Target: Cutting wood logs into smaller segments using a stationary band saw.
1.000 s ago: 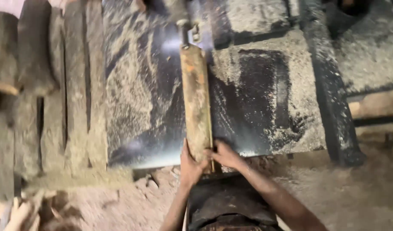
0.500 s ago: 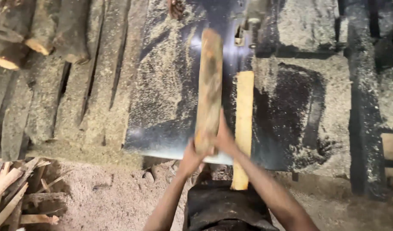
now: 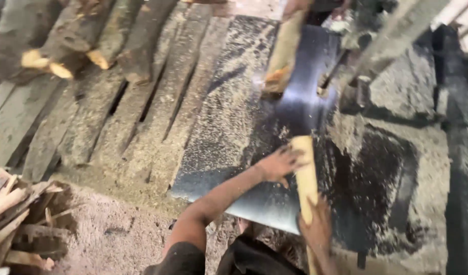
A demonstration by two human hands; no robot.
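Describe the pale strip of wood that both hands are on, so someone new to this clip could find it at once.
Start at the dark metal saw table dusted with sawdust. Near its front edge lies a pale yellow, narrow strip of cut wood, with the left hand on its far end and the right hand gripping lower down. Unlike the bark-covered log piece farther up the table, it is clean, light and slim.

Dim, motion-blurred view — glare on the dark metal table [image 3: 300, 109] — edges smeared.
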